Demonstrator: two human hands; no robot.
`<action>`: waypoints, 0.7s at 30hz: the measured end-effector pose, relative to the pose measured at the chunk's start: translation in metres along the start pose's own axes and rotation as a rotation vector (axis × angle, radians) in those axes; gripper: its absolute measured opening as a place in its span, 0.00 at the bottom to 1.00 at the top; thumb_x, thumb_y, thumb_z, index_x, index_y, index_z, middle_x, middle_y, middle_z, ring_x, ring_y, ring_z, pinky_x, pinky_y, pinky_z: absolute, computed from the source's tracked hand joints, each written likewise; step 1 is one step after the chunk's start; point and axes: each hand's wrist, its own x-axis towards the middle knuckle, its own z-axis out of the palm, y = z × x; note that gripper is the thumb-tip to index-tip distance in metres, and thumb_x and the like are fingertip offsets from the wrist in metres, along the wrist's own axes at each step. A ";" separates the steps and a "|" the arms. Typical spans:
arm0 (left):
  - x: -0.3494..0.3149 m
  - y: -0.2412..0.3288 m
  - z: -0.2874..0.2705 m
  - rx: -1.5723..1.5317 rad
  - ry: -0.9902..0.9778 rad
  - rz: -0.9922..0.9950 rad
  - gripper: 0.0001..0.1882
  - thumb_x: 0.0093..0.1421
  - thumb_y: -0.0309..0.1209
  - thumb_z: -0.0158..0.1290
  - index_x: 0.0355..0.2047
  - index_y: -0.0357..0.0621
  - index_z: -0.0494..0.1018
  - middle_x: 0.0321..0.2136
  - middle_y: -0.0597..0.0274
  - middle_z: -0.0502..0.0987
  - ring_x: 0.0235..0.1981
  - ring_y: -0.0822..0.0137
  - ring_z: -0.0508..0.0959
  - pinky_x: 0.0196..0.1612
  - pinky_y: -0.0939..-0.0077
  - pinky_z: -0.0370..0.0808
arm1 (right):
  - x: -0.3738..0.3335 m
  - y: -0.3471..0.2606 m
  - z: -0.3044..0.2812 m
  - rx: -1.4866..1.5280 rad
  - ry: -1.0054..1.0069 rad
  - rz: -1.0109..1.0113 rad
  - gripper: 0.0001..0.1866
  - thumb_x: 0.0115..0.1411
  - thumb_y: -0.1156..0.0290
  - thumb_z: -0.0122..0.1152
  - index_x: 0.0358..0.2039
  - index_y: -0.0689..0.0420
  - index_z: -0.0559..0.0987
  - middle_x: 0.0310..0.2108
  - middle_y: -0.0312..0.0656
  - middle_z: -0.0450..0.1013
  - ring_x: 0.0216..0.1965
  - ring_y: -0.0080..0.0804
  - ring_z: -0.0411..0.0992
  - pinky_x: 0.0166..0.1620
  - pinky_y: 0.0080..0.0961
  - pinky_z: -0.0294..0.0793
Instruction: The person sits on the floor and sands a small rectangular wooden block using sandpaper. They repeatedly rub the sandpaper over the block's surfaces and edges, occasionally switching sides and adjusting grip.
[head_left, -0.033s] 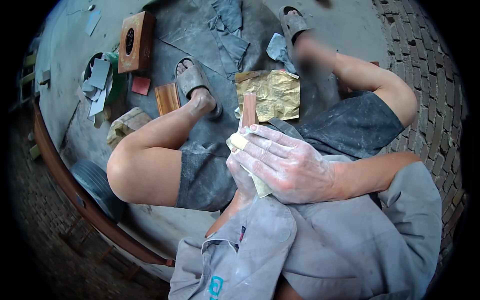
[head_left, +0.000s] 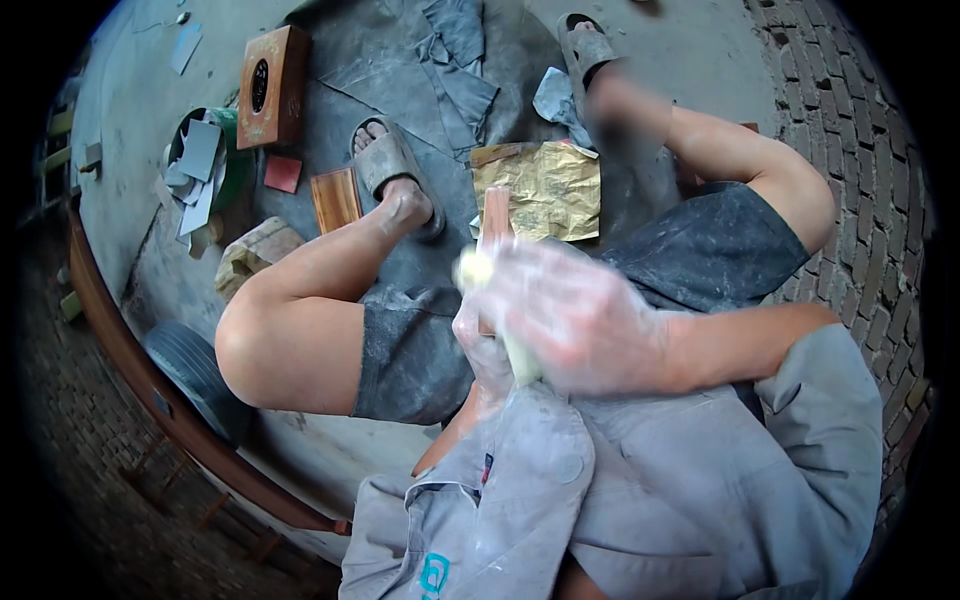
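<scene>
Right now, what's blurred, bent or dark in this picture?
Head view: the right hand is strongly blurred, the pale sheet under it soft too; head view: a hazy smudge covers the right ankle, while the gold paper looks fairly crisp; head view: the long brown beam bows near the rim, and the corners go black.

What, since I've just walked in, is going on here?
The person's right hand, blurred and dusted white, holds a pale yellow sheet at a narrow wooden strip. The left hand is beneath, mostly hidden, so its grip is unclear. The strip's far end sticks out beyond the hands, toward a crumpled gold sheet.
</scene>
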 end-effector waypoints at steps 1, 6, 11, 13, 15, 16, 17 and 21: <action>0.005 0.003 0.006 0.004 0.015 -0.056 0.22 0.62 0.17 0.55 0.57 0.28 0.75 0.42 0.43 0.83 0.41 0.55 0.85 0.48 0.66 0.81 | 0.008 0.016 0.002 -0.059 0.059 0.086 0.24 0.53 0.70 0.65 0.48 0.72 0.80 0.50 0.60 0.79 0.57 0.55 0.78 0.67 0.44 0.73; 0.003 0.000 0.002 0.020 -0.036 -0.085 0.22 0.62 0.17 0.55 0.57 0.28 0.75 0.42 0.43 0.83 0.41 0.55 0.85 0.48 0.66 0.81 | 0.002 -0.017 0.008 -0.042 -0.034 0.108 0.28 0.53 0.72 0.65 0.55 0.71 0.78 0.56 0.59 0.77 0.61 0.55 0.76 0.66 0.45 0.74; -0.002 -0.002 0.003 -0.002 -0.073 -0.088 0.22 0.62 0.17 0.56 0.57 0.28 0.75 0.43 0.43 0.83 0.42 0.54 0.85 0.48 0.66 0.81 | 0.017 0.011 0.009 -0.137 -0.015 0.218 0.29 0.59 0.59 0.66 0.50 0.75 0.80 0.54 0.62 0.78 0.60 0.52 0.76 0.71 0.45 0.68; -0.002 -0.003 -0.002 0.011 -0.069 -0.089 0.22 0.62 0.17 0.56 0.57 0.28 0.75 0.43 0.43 0.83 0.42 0.54 0.85 0.48 0.66 0.81 | 0.010 -0.009 0.009 -0.122 -0.043 0.157 0.28 0.55 0.66 0.64 0.53 0.73 0.79 0.55 0.61 0.77 0.61 0.53 0.76 0.69 0.45 0.69; -0.001 -0.003 0.000 0.001 -0.084 -0.087 0.22 0.62 0.17 0.56 0.57 0.28 0.75 0.43 0.43 0.83 0.43 0.54 0.85 0.49 0.66 0.81 | 0.009 -0.007 0.007 -0.134 -0.051 0.163 0.29 0.53 0.69 0.64 0.54 0.72 0.78 0.55 0.60 0.77 0.61 0.54 0.75 0.69 0.46 0.70; -0.003 -0.003 0.001 -0.006 -0.087 -0.083 0.22 0.62 0.17 0.56 0.57 0.28 0.75 0.43 0.43 0.83 0.43 0.54 0.85 0.49 0.66 0.81 | 0.016 0.004 0.008 -0.144 -0.040 0.190 0.29 0.52 0.69 0.64 0.54 0.72 0.78 0.56 0.61 0.77 0.61 0.54 0.75 0.69 0.46 0.69; -0.002 -0.005 0.001 -0.006 -0.089 -0.085 0.22 0.62 0.17 0.56 0.57 0.28 0.75 0.44 0.43 0.83 0.43 0.54 0.85 0.49 0.66 0.81 | 0.023 0.014 0.008 -0.155 -0.028 0.217 0.29 0.52 0.69 0.65 0.54 0.72 0.78 0.56 0.61 0.77 0.61 0.54 0.75 0.69 0.47 0.69; -0.003 -0.006 0.001 -0.010 -0.101 -0.088 0.22 0.62 0.17 0.56 0.57 0.28 0.75 0.44 0.43 0.83 0.44 0.54 0.85 0.49 0.66 0.81 | 0.016 0.001 0.003 -0.085 -0.009 0.216 0.34 0.50 0.63 0.68 0.53 0.76 0.78 0.55 0.64 0.76 0.60 0.56 0.75 0.70 0.47 0.67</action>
